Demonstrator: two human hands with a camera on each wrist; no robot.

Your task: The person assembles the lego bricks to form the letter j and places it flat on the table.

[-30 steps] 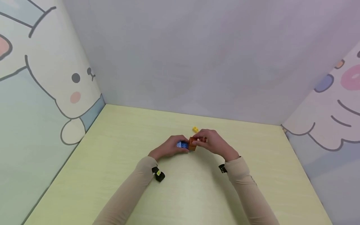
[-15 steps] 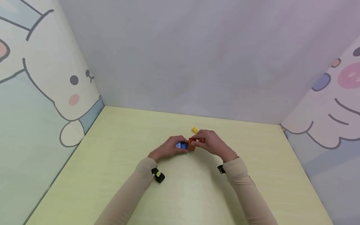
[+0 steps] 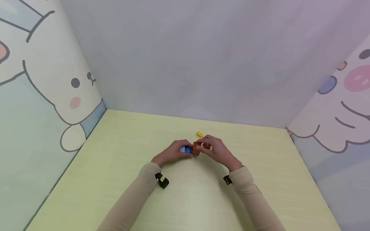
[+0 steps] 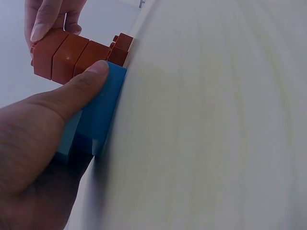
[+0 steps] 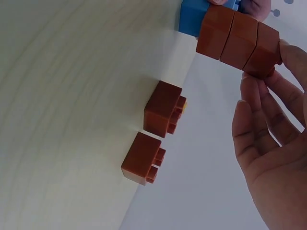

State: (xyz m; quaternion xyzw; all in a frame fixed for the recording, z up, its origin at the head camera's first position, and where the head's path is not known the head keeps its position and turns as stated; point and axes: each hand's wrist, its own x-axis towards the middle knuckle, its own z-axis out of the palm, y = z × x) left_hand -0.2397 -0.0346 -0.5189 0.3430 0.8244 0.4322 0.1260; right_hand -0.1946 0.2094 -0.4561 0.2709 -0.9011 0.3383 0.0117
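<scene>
The left hand (image 3: 173, 150) is curled round the blue bricks (image 3: 188, 150) low at the table (image 3: 179, 199), its thumb along the near side and its fingers on the far side, only a narrow gap between them, filled by the bricks. At the end of the blue bricks, just past that thumb tip, stands a stack of three reddish-brown bricks (image 5: 237, 38); the left thumb tip lies right by the lowest of them. The right hand (image 3: 217, 149) pinches the stack's topmost brick, thumb on the near side and forefinger on the far side, spread no wider than the brick, while the other fingers bend loosely beneath the palm, beside the stack. Two loose brown bricks (image 5: 163, 109) sit on the table near that hand, studs up, apart from its fingers. A yellow brick (image 3: 199, 134) lies beyond both hands, touching neither
</scene>
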